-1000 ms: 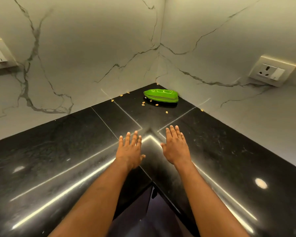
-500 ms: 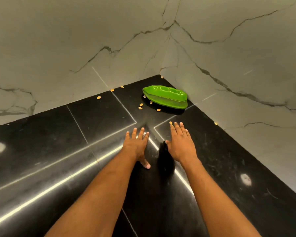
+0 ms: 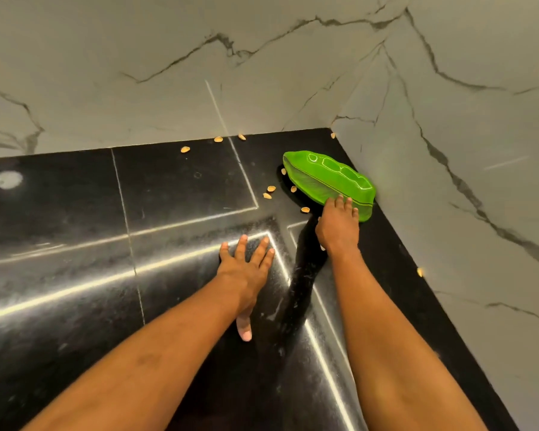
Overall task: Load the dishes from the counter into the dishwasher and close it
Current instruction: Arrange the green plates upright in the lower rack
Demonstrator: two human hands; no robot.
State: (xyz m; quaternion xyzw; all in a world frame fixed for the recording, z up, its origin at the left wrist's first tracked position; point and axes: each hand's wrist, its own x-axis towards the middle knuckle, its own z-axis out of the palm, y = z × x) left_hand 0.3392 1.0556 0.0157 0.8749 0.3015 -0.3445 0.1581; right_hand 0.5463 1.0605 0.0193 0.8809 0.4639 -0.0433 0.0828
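Note:
A green leaf-shaped dish (image 3: pixel 324 178) lies in the back corner of the black counter (image 3: pixel 175 188), close to the marble wall. My right hand (image 3: pixel 338 227) reaches to it, and its straight fingertips touch the dish's near edge. My left hand (image 3: pixel 246 269) rests flat on the counter with its fingers spread, a hand's width to the left of the right one and apart from the dish. No dishwasher is in view.
Several small tan shells (image 3: pixel 269 191) lie scattered on the counter left of the dish and along the back wall (image 3: pixel 218 139). One more shell (image 3: pixel 420 271) sits by the right wall. Marble walls close the counter at the back and the right.
My right hand has moved forward from the counter's middle to the dish's near edge. My left hand stays flat on the counter. The camera has come closer to the corner.

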